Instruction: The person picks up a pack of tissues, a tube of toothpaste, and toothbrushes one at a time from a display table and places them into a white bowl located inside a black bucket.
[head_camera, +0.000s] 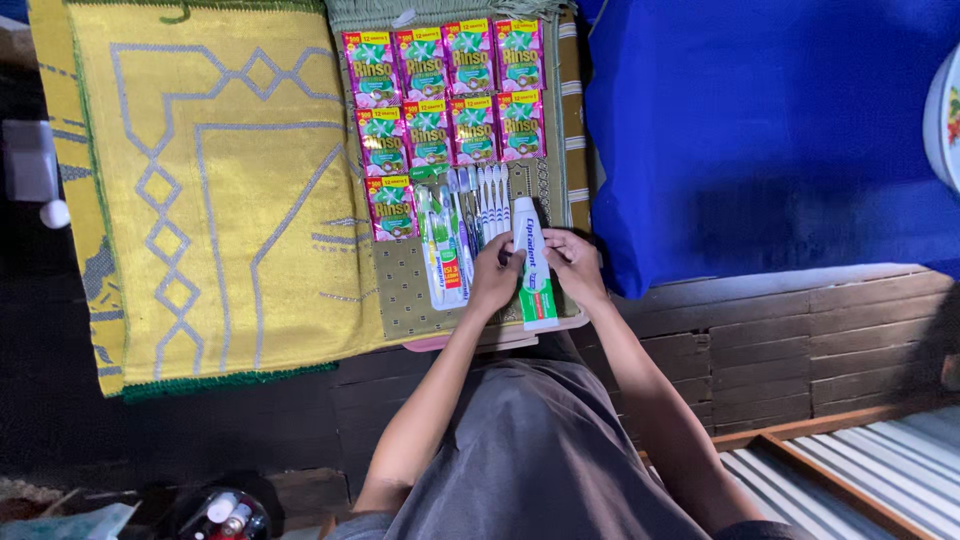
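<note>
A blue cloth fills the far right, and a yellow woven mat with grey diamond lines covers the left. Between them lies a narrow olive mat. On its far end sit 9 square pink detergent sachets with green labels, in rows of 4, 4 and 1. Just nearer lie toothbrushes, their count unclear, beside a green-and-white pack. At the near edge, a white toothpaste box with a green end lies lengthwise; the left hand and right hand both clasp its sides with closed fingers.
</note>
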